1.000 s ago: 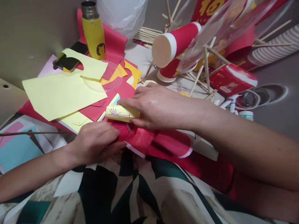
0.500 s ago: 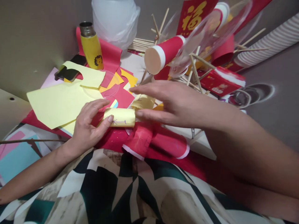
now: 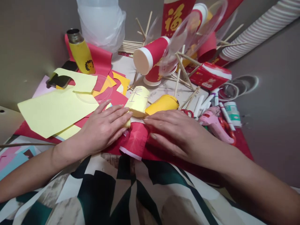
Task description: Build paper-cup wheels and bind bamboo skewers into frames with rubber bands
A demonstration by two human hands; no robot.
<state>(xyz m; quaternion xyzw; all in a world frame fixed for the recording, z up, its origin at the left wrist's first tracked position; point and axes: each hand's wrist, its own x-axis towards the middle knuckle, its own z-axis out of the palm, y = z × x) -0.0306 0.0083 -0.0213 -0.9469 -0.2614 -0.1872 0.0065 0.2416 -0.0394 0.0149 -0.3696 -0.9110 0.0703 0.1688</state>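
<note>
Fingers (image 3: pixel 118 121) of our left hand (image 3: pixel 102 129) lie stretched nearly straight and close together, palm down. An edge of a pale yellow roll (image 3: pixel 127 124) peeps out under their tips; the rest is hidden, so we cannot tell whether they press on it. Fingers of our right hand (image 3: pixel 174 131) point toward them, also extended and uncurled, the thumb a little apart on our side; we cannot tell what they touch underneath. Between the two sets of fingertips we see a red paper cup (image 3: pixel 135 139), lying with its pale-rimmed end toward us. Just beyond those fingertips sits a pale yellow tube (image 3: pixel 138 98) with a tree drawn on it in dark lines, and beside it, past the right fingers, a deep yellow roll (image 3: pixel 162 104).

Farther out from the left fingers we have pale yellow paper (image 3: pixel 56 107), orange scraps (image 3: pixel 122 82) and an uncapped yellow bottle (image 3: pixel 82 56). Beyond the right knuckles lie red scissors (image 3: pixel 187 113), white markers (image 3: pixel 202 104), a pink glue gun (image 3: pixel 217 125) and a green-and-white jar (image 3: pixel 232 112). Well past both hands' fingertips, a red-and-white cup (image 3: pixel 146 56) leans near wooden sticks (image 3: pixel 181 67).
</note>
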